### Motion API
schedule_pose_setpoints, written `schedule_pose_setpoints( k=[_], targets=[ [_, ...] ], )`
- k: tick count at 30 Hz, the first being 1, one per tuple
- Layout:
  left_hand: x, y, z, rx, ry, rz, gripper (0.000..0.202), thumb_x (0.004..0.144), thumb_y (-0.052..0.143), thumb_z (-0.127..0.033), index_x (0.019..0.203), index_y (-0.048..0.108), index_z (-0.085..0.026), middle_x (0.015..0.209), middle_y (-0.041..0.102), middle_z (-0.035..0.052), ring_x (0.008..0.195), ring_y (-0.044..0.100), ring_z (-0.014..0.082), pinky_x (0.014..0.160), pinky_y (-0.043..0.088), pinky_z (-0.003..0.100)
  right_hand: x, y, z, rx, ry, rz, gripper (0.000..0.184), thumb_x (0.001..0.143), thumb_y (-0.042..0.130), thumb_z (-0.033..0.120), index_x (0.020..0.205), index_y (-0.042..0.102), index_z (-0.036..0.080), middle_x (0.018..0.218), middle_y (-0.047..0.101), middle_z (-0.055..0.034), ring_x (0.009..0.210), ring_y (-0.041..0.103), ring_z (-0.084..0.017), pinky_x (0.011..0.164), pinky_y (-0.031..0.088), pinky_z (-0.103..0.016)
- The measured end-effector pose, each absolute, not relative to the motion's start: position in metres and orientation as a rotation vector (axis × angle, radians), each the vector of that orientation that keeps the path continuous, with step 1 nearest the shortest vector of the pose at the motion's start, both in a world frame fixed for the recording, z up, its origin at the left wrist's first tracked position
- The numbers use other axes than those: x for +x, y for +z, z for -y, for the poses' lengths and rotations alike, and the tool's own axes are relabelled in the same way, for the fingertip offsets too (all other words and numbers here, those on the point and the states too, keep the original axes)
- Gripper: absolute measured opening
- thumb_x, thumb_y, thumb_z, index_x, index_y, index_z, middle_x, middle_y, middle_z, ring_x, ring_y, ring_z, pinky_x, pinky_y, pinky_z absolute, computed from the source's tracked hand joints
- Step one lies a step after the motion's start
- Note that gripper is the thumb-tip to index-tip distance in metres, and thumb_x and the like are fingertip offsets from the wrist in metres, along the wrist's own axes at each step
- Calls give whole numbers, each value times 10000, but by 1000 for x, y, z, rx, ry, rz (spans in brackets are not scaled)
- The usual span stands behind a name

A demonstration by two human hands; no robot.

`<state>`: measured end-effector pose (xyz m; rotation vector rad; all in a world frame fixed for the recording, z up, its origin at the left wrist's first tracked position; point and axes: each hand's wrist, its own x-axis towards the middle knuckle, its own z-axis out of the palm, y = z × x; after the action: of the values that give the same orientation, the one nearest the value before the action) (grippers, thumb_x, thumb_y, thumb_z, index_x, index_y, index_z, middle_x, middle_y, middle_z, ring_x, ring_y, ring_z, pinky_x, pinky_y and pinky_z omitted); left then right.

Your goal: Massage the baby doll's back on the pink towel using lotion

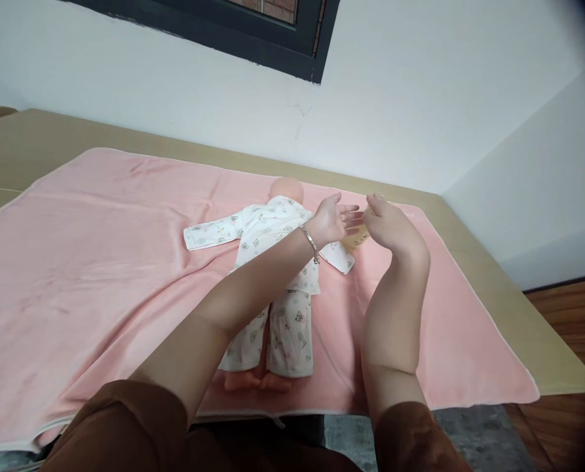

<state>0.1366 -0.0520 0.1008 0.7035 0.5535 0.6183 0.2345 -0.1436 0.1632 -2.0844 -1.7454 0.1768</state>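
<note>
Spreading empty left fingers [350, 208], we can't tell whether our right fingers [377, 204] grip the yellow cloth [356, 240], at three o'clock from the baby doll [272, 226].

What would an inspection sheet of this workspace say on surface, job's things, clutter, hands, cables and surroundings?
Surface: pink blanket, creased, spread over a table.
Job's things: doll in patterned white top and trousers, lying on the blanket; yellow item, partly hidden by the hands.
Clutter: nothing seen.
Hands: left hand open, bracelet at its wrist; right hand near the yellow item, grip unclear.
Cables: nothing seen.
Surroundings: white wall, dark window frame.
</note>
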Motion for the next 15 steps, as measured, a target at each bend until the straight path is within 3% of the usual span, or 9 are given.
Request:
schedule_pose_setpoints(
  k=[3,7,10,15],
  targets=[
    [138,103,53,626,571,-508,592,933,228,-575,1162,583,-159,1093,673,147,1004,673,268,839,552,398,241,155,130,-2146,110,1739,363,831,397,174,1129,600,129,1355,533,-197,1328,454,-345,1094,398,-549],
    [135,109,61,679,564,-487,690,908,170,-635,1249,557,-177,1199,658,153,1096,652,293,879,562,452,248,143,118,-2204,42,1691,272,815,401,180,1003,594,140,1248,568,-223,1243,506,-367,1038,417,-589],
    [123,112,72,792,564,-508,729,900,129,-641,1266,562,-183,1230,653,161,1149,632,314,909,559,500,248,135,115,-2235,16,1707,258,809,423,206,991,594,139,1232,579,-225,1247,501,-372,1047,401,-599],
    [79,112,93,994,467,-586,743,922,76,-575,1316,556,-167,1260,652,176,1240,593,328,963,540,525,245,121,110,-2255,-184,1662,385,819,455,270,1127,588,80,1303,559,-254,1303,456,-404,1094,319,-639]
  ],
)
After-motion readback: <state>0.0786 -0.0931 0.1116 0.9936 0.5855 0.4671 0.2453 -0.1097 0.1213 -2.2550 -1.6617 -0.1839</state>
